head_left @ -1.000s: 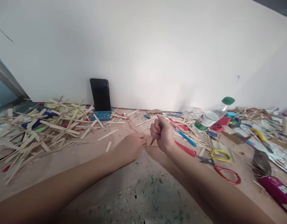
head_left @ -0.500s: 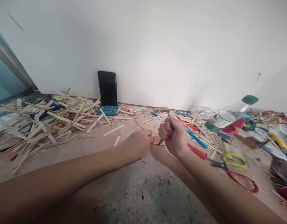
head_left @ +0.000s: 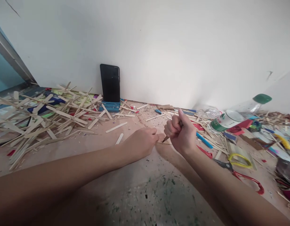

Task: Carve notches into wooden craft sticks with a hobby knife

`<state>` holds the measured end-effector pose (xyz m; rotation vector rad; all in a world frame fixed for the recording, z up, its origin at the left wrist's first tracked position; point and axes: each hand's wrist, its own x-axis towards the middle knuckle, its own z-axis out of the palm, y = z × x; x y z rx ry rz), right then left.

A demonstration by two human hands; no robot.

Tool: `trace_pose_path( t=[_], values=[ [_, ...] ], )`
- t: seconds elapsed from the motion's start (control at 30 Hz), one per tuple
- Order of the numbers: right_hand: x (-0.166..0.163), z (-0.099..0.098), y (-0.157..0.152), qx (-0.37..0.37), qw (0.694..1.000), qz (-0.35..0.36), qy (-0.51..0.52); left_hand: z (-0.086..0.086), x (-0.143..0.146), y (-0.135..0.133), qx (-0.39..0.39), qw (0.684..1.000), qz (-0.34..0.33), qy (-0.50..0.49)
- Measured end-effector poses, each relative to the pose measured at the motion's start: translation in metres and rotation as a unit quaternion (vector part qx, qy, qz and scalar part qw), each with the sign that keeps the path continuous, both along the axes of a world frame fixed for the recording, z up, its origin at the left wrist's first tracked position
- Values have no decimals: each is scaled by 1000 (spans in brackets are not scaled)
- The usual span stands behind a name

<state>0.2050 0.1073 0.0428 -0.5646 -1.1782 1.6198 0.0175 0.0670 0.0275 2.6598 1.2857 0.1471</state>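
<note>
Plain white wall (head_left: 147, 53) rising behind a littered counter (head_left: 135, 175).
Just beyond the right grip (head_left: 180, 133) and slightly left, soft light falls brightest on the wall, which greys further left, where a thin dark line (head_left: 12, 8) runs high up. A small dark mark (head_left: 269, 74) sits beyond and right of the grip. Far left, a metal frame (head_left: 12, 56) edges a blue panel (head_left: 3, 72). Nearer than the grip, dark green flecks (head_left: 173, 182) speckle the counter.

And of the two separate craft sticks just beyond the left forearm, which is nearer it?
The shorter-looking craft stick, its lower end right by the left forearm; the longer-looking stick lies farther off, nearer the smartphone.
</note>
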Motion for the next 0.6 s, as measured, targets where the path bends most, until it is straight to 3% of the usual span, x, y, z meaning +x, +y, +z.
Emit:
trace_pose_path(
  t=[0.6],
  values=[
    [3, -23, -8, 31, 997, -67, -31, -2, -1, 1, -6, 1000, 12, -15]
  ],
)
